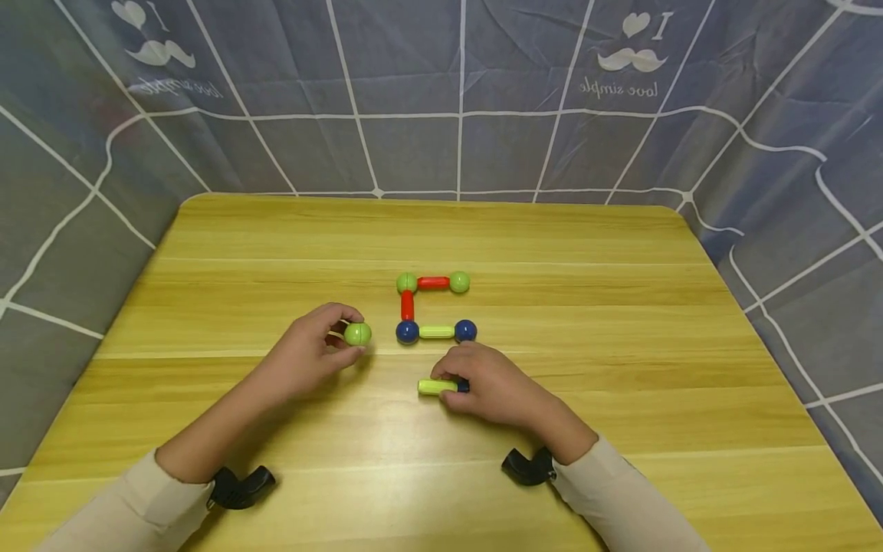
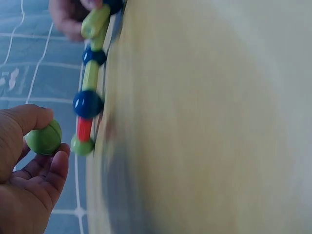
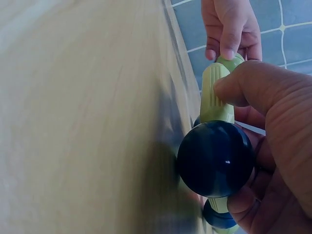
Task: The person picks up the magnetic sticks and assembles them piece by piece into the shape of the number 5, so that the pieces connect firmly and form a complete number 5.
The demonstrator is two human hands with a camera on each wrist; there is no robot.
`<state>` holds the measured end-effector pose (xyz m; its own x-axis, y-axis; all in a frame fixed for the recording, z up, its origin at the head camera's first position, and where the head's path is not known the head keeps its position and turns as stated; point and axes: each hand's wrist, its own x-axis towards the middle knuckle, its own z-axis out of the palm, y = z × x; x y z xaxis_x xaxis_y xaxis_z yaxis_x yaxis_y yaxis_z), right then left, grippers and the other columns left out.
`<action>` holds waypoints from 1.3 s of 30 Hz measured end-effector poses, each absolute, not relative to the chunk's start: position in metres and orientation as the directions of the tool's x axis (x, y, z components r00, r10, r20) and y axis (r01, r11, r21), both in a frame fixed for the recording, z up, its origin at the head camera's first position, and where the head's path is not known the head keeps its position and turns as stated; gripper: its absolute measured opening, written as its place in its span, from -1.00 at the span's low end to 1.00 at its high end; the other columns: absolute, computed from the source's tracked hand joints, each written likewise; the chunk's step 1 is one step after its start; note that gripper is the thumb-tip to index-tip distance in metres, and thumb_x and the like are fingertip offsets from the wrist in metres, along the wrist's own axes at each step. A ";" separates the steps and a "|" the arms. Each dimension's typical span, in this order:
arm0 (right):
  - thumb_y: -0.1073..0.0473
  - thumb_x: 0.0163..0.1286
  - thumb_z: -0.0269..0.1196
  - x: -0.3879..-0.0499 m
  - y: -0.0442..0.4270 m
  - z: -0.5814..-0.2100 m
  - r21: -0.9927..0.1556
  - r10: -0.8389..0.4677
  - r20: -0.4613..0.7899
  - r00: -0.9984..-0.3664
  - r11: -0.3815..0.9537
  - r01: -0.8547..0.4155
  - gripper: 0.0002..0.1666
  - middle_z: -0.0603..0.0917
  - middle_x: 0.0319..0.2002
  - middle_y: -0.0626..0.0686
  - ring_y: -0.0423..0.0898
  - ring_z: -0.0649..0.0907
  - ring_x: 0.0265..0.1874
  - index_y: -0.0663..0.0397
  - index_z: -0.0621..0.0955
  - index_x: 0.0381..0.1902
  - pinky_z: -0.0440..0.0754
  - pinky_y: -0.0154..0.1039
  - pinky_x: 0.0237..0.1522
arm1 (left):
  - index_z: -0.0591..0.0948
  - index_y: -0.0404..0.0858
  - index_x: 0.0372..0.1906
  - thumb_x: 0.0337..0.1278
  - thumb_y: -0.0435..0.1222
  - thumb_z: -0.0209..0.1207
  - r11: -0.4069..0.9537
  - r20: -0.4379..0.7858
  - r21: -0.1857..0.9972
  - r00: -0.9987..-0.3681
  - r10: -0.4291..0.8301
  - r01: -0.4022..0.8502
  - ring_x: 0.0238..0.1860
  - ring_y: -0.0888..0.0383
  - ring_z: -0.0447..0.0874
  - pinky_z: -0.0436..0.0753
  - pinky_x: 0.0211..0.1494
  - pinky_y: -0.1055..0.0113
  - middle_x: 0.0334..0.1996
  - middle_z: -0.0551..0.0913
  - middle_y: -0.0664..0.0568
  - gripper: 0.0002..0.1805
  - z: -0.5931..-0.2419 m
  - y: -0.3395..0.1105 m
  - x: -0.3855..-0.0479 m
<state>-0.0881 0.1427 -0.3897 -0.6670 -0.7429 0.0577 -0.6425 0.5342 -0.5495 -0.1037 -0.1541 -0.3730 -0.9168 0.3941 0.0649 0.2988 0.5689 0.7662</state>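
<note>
Between the thumb and fingers of my left hand (image 1: 313, 345) is a green ball (image 1: 357, 334), which the left wrist view also shows. My right hand (image 1: 493, 383) pinches a ribbed yellow-green rod (image 1: 434, 387) with a dark blue ball (image 3: 216, 158) at its end. Just beyond the hands a joined shape lies on the table. Its far side is a red rod (image 1: 433, 283) between two green balls. A second red rod (image 1: 408, 306) joins the left green ball to a blue ball (image 1: 408, 331). From there a yellow-green rod (image 1: 437, 332) reaches another blue ball (image 1: 465, 330), partly behind my right hand.
The wood-grain table (image 1: 276, 253) has rounded far corners. A grey-blue curtain (image 1: 414, 153) with white lines hangs behind it and at both sides. Black wrist devices (image 1: 241, 487) sit at both sleeves, close above the tabletop.
</note>
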 end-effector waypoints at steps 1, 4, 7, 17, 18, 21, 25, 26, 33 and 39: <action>0.15 0.31 0.31 -0.088 0.142 -0.390 -0.549 -0.744 0.060 -0.666 0.533 -0.645 -0.81 0.67 -0.18 -0.16 -0.21 0.57 -0.13 -0.02 0.69 -0.12 0.51 -0.21 0.06 | 0.55 -0.33 -0.01 0.11 -0.47 0.35 0.560 0.058 0.775 -0.915 0.399 0.293 -0.17 0.06 0.66 0.67 -0.08 0.21 -0.12 0.59 -0.05 -0.65 -0.374 -0.151 -0.101; 0.15 0.30 0.32 -0.089 0.142 -0.390 -0.543 -0.744 0.062 -0.665 0.534 -0.648 -0.81 0.67 -0.19 -0.15 -0.21 0.58 -0.13 -0.02 0.70 -0.12 0.51 -0.21 0.06 | 0.55 -0.29 -0.05 0.07 -0.46 0.39 0.541 0.046 0.789 -0.907 0.420 0.291 -0.18 0.11 0.67 0.67 -0.08 0.25 -0.15 0.58 0.00 -0.65 -0.378 -0.140 -0.095; 0.15 0.30 0.32 -0.089 0.142 -0.391 -0.541 -0.743 0.060 -0.667 0.537 -0.648 -0.80 0.67 -0.18 -0.15 -0.21 0.58 -0.12 -0.01 0.70 -0.12 0.51 -0.21 0.06 | 0.54 -0.23 -0.08 0.05 -0.44 0.41 0.524 0.046 0.792 -0.886 0.462 0.314 -0.17 0.14 0.66 0.67 -0.07 0.24 -0.19 0.57 0.06 -0.65 -0.379 -0.131 -0.089; 0.15 0.30 0.32 -0.089 0.141 -0.391 -0.539 -0.741 0.071 -0.667 0.534 -0.651 -0.80 0.67 -0.18 -0.14 -0.20 0.58 -0.12 -0.01 0.70 -0.12 0.52 -0.21 0.04 | 0.56 -0.14 -0.11 0.06 -0.36 0.43 0.530 0.102 0.702 -0.804 0.586 0.476 -0.18 0.23 0.56 0.63 -0.08 0.22 -0.19 0.55 0.18 -0.67 -0.380 -0.116 -0.074; 0.15 0.30 0.32 -0.089 0.142 -0.391 -0.540 -0.741 0.069 -0.668 0.536 -0.650 -0.80 0.67 -0.18 -0.14 -0.20 0.58 -0.12 -0.01 0.70 -0.12 0.52 -0.21 0.04 | 0.56 -0.13 -0.10 0.06 -0.36 0.43 0.532 0.104 0.696 -0.801 0.590 0.482 -0.19 0.24 0.55 0.62 -0.08 0.24 -0.19 0.55 0.18 -0.67 -0.380 -0.115 -0.073; 0.15 0.30 0.31 -0.088 0.142 -0.391 -0.543 -0.740 0.063 -0.669 0.537 -0.645 -0.79 0.67 -0.17 -0.14 -0.21 0.58 -0.12 -0.01 0.70 -0.11 0.52 -0.21 0.04 | 0.55 -0.12 -0.10 0.06 -0.33 0.44 0.537 0.110 0.682 -0.796 0.595 0.496 -0.20 0.23 0.53 0.60 -0.10 0.26 -0.18 0.55 0.19 -0.66 -0.381 -0.112 -0.071; 0.16 0.29 0.32 -0.088 0.141 -0.390 -0.548 -0.739 0.063 -0.671 0.536 -0.642 -0.80 0.67 -0.18 -0.15 -0.22 0.57 -0.14 -0.02 0.70 -0.12 0.52 -0.22 0.01 | 0.56 -0.13 -0.10 0.06 -0.32 0.44 0.529 0.124 0.678 -0.789 0.602 0.510 -0.21 0.21 0.52 0.59 -0.10 0.27 -0.17 0.56 0.18 -0.66 -0.384 -0.110 -0.071; 0.17 0.29 0.32 -0.088 0.141 -0.390 -0.549 -0.739 0.065 -0.671 0.535 -0.642 -0.81 0.67 -0.19 -0.16 -0.22 0.57 -0.15 -0.02 0.70 -0.13 0.52 -0.22 0.01 | 0.56 -0.13 -0.10 0.06 -0.31 0.44 0.529 0.125 0.677 -0.789 0.602 0.511 -0.21 0.20 0.52 0.58 -0.10 0.28 -0.17 0.56 0.18 -0.67 -0.385 -0.109 -0.071; 0.20 0.28 0.33 -0.088 0.140 -0.389 -0.556 -0.742 0.067 -0.667 0.527 -0.643 -0.84 0.66 -0.22 -0.16 -0.23 0.56 -0.17 -0.03 0.70 -0.17 0.52 -0.22 0.00 | 0.58 -0.14 -0.09 0.08 -0.28 0.43 0.549 0.102 0.668 -0.792 0.601 0.502 -0.25 0.17 0.51 0.55 -0.15 0.31 -0.18 0.56 0.17 -0.68 -0.386 -0.108 -0.069; 0.19 0.29 0.32 -0.088 0.141 -0.389 -0.555 -0.743 0.076 -0.665 0.522 -0.647 -0.85 0.67 -0.21 -0.16 -0.23 0.57 -0.17 -0.04 0.70 -0.18 0.52 -0.22 0.01 | 0.61 -0.14 -0.11 0.11 -0.27 0.41 0.556 0.067 0.671 -0.787 0.614 0.490 -0.27 0.18 0.51 0.55 -0.18 0.34 -0.17 0.56 0.17 -0.74 -0.385 -0.108 -0.068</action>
<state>-0.0875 0.1408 -0.3892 -0.6646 -0.7433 0.0761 -0.6475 0.5221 -0.5551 -0.0680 -0.1079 -0.3846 -0.7866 0.6138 0.0666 0.4904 0.5556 0.6715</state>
